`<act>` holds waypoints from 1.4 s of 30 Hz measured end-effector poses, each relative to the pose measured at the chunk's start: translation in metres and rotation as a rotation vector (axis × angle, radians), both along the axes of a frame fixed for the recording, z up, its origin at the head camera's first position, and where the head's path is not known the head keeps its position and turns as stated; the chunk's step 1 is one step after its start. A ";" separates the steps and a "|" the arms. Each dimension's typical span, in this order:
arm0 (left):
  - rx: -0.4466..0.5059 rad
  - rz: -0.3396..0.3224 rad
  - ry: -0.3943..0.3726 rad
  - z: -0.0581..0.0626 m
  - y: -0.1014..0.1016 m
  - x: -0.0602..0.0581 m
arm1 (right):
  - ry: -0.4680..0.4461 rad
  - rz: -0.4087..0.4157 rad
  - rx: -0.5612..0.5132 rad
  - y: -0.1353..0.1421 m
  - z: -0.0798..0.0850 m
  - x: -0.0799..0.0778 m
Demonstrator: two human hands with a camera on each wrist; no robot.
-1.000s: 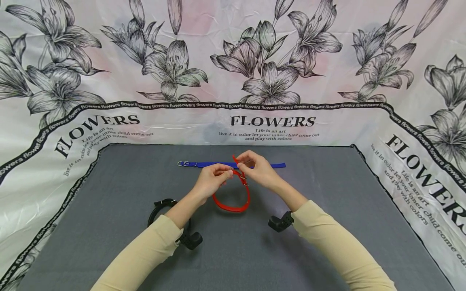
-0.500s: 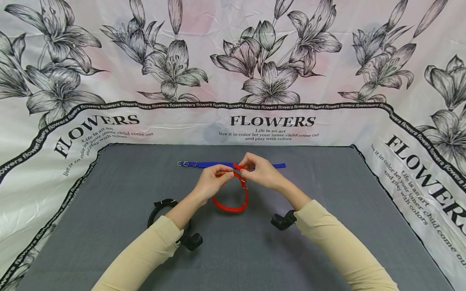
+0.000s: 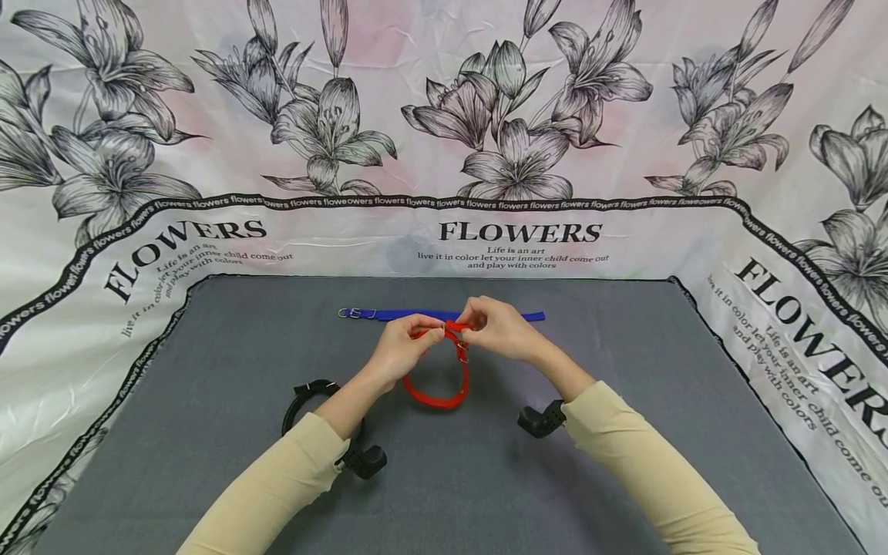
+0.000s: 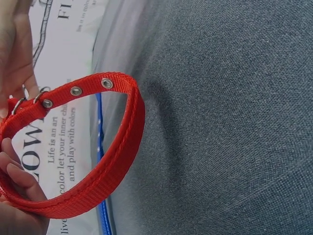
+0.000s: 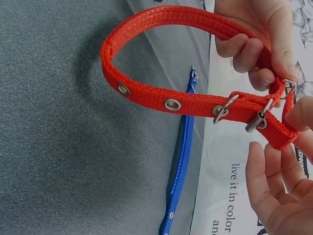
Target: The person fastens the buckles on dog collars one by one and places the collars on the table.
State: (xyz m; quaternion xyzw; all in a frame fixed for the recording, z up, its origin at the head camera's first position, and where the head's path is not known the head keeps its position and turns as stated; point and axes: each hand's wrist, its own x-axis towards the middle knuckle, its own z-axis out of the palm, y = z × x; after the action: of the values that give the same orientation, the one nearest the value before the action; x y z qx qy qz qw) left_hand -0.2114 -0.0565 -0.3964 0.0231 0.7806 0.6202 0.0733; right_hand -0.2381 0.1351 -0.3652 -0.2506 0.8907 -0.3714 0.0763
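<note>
A red pet collar (image 3: 435,401), bent into a loop, hangs above the table between both hands. My left hand (image 3: 405,341) pinches it at the upper left of the loop, and in the right wrist view several of its fingers curl round the padded band. My right hand (image 3: 498,330) pinches the red strap on the other side, thumb on top. Metal eyelets (image 5: 172,105) run along the lower strap, and a metal ring and a buckle (image 5: 259,121) sit near the fingers. In the left wrist view the right hand (image 4: 18,54) partly shows behind the hardware.
Behind the hands a blue collar (image 3: 395,314) lies stretched out on the grey tablecloth (image 3: 624,347). A black collar (image 3: 298,402) lies coiled by the left forearm, partly hidden under it. A flower-printed cloth (image 3: 361,239) rises at the back and sides.
The right hand has come slightly down, bringing the red strap end from pointing up to lying across toward the left fingers. The loop has shifted a little left; the left hand barely moved.
</note>
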 end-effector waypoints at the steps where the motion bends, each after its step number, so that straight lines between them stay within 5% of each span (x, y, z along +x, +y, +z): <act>1: -0.003 -0.002 0.000 0.000 0.000 0.000 | 0.008 0.006 0.003 0.000 0.000 0.000; 23: -0.036 -0.057 -0.043 0.000 -0.002 0.001 | 0.015 0.064 -0.023 -0.003 -0.005 0.006; 31: 0.029 -0.017 -0.059 0.001 -0.005 -0.002 | -0.093 -0.037 -0.109 0.000 -0.010 0.004; 42: 0.028 -0.018 -0.064 -0.001 -0.004 -0.002 | -0.107 -0.010 -0.114 0.001 -0.011 0.001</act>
State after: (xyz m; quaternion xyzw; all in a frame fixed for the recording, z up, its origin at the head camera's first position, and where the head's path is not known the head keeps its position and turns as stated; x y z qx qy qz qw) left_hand -0.2131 -0.0606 -0.3971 0.0112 0.7688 0.6309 0.1037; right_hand -0.2367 0.1359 -0.3767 -0.2300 0.8639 -0.4350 0.1075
